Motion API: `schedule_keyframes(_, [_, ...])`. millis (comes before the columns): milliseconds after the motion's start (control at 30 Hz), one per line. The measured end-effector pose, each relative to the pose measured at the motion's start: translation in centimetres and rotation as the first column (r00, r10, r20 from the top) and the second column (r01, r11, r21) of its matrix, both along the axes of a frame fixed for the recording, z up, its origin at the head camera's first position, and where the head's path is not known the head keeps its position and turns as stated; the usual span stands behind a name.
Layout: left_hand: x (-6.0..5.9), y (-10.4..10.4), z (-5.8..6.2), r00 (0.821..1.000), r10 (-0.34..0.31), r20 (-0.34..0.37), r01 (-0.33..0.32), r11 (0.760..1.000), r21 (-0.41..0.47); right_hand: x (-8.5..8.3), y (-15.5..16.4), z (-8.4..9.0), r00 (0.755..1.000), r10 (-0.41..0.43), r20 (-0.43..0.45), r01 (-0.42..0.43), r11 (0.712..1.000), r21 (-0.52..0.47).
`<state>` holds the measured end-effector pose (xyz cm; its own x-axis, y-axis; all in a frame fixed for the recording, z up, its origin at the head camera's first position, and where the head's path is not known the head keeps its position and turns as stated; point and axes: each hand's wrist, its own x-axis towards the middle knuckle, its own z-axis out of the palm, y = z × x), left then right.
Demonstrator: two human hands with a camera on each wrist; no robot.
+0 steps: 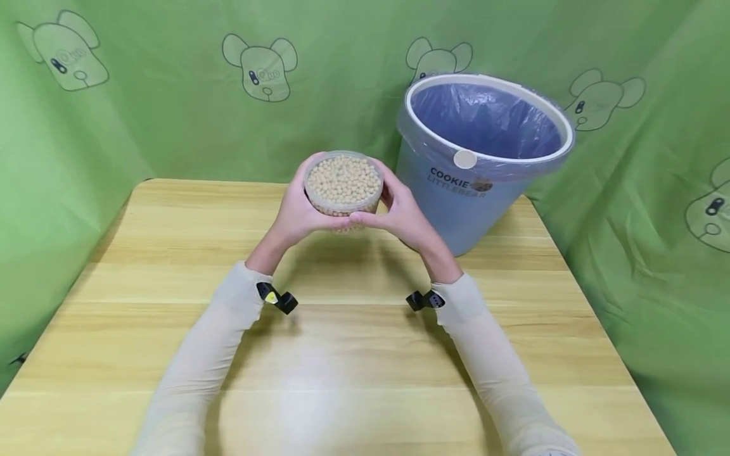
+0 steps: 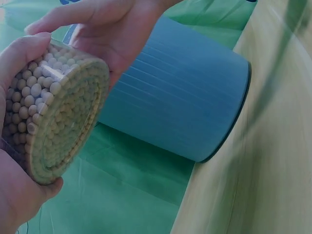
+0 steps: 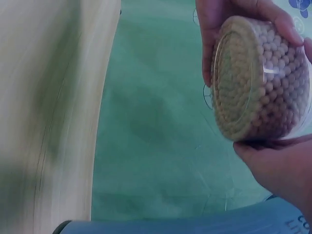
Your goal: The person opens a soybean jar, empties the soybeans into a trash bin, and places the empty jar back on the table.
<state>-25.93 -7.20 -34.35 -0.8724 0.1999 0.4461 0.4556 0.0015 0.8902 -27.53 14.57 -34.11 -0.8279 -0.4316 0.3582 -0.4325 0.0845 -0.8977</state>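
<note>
Both of my arms extended forward in pale sleeves (image 1: 228,323), wrists angled inward, so that my left hand (image 1: 296,206) and right hand (image 1: 403,212) met at the container (image 1: 364,208). Grip state: fingers and thumbs curled around opposite sides of the wall, thumb tips together on the near side. The container was held between my palms, clear of the table (image 1: 331,354).

The container was a short, clear cylinder with smooth walls. Round, pale beans (image 1: 343,178) filled it nearly to the rim.

To the right of the grip and just beyond it stood a tapered blue bin (image 1: 445,215) with a white rim ring. A thin, crinkled, translucent liner (image 1: 485,117) lined it. The table below the grip had a light wood-grain surface.
</note>
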Motion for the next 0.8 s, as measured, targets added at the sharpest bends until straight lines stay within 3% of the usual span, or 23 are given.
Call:
schedule_keyframes(200, [-1.6, 0.2, -2.2, 0.999, 0.031, -0.041, -0.032, 0.999, -0.011, 0.5, -0.6, 0.6, 0.993, -0.114, 0.007, 0.114, 0.993, 0.028])
schedule_keyframes(300, [-1.4, 0.5, -2.2, 0.997, 0.061, -0.048, -0.061, 0.998, -0.015, 0.8, -0.9, 1.0, 0.983, -0.183, -0.009, 0.183, 0.98, 0.073])
schedule_keyframes(400, [-1.2, 0.7, -2.2, 0.991, 0.118, -0.064, -0.12, 0.992, -0.026, 1.1, -1.6, 1.4, 0.957, -0.28, -0.071, 0.289, 0.94, 0.181])
schedule_keyframes(500, [-0.9, 1.1, -2.3, 0.981, 0.181, -0.071, -0.185, 0.981, -0.051, 1.3, -2.4, 1.8, 0.924, -0.359, -0.134, 0.383, 0.875, 0.295])
schedule_keyframes(600, [-0.7, 1.5, -2.4, 0.972, 0.222, -0.075, -0.228, 0.971, -0.078, 1.5, -3.2, 2.1, 0.901, -0.4, -0.165, 0.433, 0.825, 0.362])
schedule_keyframes(700, [-0.5, 1.8, -2.4, 0.97, 0.235, -0.067, -0.241, 0.965, -0.101, 1.7, -3.7, 2.3, 0.886, -0.424, -0.188, 0.464, 0.793, 0.396])
schedule_keyframes(800, [-0.2, 1.9, -2.3, 0.971, 0.236, -0.048, -0.24, 0.964, -0.112, 2.0, -3.8, 2.5, 0.874, -0.431, -0.225, 0.486, 0.777, 0.4])
